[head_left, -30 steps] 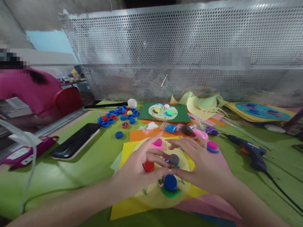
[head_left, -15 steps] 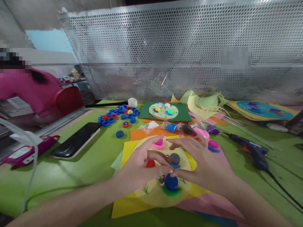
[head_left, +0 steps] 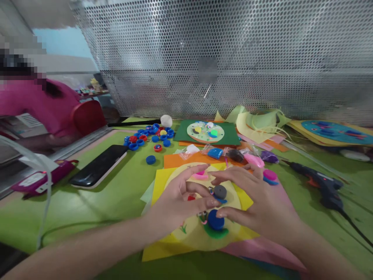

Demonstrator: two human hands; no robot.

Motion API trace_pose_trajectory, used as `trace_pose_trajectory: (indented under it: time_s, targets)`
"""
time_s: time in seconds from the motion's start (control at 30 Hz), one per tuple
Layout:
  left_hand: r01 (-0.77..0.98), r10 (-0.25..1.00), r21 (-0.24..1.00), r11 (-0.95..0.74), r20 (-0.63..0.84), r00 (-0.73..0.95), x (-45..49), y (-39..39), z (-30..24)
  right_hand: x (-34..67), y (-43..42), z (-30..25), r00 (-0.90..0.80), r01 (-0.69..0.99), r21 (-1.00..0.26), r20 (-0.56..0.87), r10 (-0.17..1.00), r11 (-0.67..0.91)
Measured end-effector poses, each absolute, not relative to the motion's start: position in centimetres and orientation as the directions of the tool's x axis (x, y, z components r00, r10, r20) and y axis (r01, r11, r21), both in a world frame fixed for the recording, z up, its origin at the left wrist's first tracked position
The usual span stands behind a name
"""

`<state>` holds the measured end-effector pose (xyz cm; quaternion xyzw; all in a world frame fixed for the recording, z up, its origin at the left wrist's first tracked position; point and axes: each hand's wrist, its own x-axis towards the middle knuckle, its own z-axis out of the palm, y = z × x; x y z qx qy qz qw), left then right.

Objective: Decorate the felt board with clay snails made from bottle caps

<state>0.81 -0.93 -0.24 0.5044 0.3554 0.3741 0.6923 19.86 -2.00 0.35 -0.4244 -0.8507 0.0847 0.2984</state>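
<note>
Both hands hover over a pale yellow paper disc point(head_left: 186, 242) on a yellow sheet point(head_left: 159, 194), with bottle-cap snails on it. My left hand point(head_left: 182, 194) has its index finger stretched out and thumb apart, partly hiding a red cap point(head_left: 191, 198). My right hand point(head_left: 252, 194) is open, fingers spread and thumb tip beside the blue bottle cap point(head_left: 216, 220). That cap sits on a green clay body point(head_left: 215, 232). Between the hands are a grey cap point(head_left: 220, 191) and, farther back, a pink clay snail point(head_left: 199, 175). Neither hand visibly holds anything.
A hot glue gun point(head_left: 317, 181) lies at right, its cord trailing forward. Bagged clay pieces point(head_left: 215, 152) line the back of the sheets. Loose bottle caps point(head_left: 150, 160), a phone point(head_left: 99, 166) and a pink device point(head_left: 43, 177) lie at left. A person in pink point(head_left: 43, 105) sits beyond.
The thumb tips, close together near the blue cap before, are now slightly apart. The view has shifted a little, so the table items appear farther right and higher.
</note>
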Motion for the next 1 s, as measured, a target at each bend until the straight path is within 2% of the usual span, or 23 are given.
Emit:
trace_pose_trajectory:
  time_s: [0.13, 0.23, 0.37, 0.5, 0.63, 1.0]
  targets:
    - [-0.079, 0.880, 0.997, 0.027, 0.014, 0.474, 0.6, -1.3, -0.3, 19.8, -2.0, 0.3, -0.467, 0.689, -0.372, 0.428, 0.773, 0.622]
    - [0.030, 0.861, 0.972, -0.232, 0.191, 0.472, 0.3, -1.5, -0.4, 19.9, -2.0, 0.1, -0.458, 0.694, -0.378, 0.426, 0.780, 0.613]
    - [0.190, 0.708, 0.763, -0.618, 0.436, 0.556, -0.4, -1.3, -0.6, 20.2, -2.0, 0.2, -0.466, 0.680, -0.388, 0.427, 0.775, 0.623]
    - [0.238, 0.513, 0.498, -0.834, 0.539, 0.668, -0.8, -1.3, -0.5, 20.2, -2.0, 0.3, -0.495, 0.650, -0.396, 0.427, 0.756, 0.649]
    - [0.220, 0.412, 0.371, -0.902, 0.589, 0.695, -0.3, -1.6, -0.4, 19.5, -2.2, 0.4, -0.471, 0.676, -0.411, 0.398, 0.787, 0.612]
    - [0.219, 0.371, 0.305, -0.927, 0.659, 0.654, 0.0, -1.8, -0.5, 19.4, -2.2, 0.5, -0.446, 0.682, -0.450, 0.368, 0.816, 0.576]
